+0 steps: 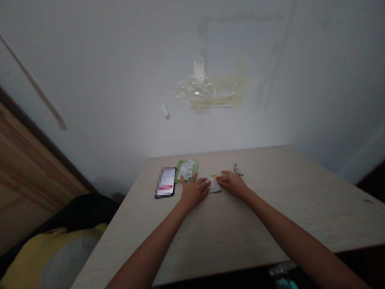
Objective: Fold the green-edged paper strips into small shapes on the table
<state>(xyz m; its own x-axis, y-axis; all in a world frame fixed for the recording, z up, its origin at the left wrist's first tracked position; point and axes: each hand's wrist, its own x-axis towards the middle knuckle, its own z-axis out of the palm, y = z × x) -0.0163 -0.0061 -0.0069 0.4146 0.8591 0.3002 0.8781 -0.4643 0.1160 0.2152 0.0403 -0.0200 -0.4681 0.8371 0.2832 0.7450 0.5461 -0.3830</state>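
Note:
A small white-and-green printed packet point(214, 184) lies flat on the table between my hands. My left hand point(194, 192) rests with its fingers spread, some of them touching the packet's left side. From the right, my right hand point(233, 182) lays its outstretched fingertips on the packet's other side. Just beyond the left hand is a larger green-and-white packet point(187, 169), partly covered by that hand's fingertips. A small crumpled green-and-white wrapper point(238, 169) sits past the right hand.
A phone point(165, 182) with its screen lit lies at the left of the pale wooden table point(225, 228). The table's back edge meets a white wall point(120, 80) with peeling clear tape point(198, 88). Yellow and grey cloth point(60, 257) lies at lower left.

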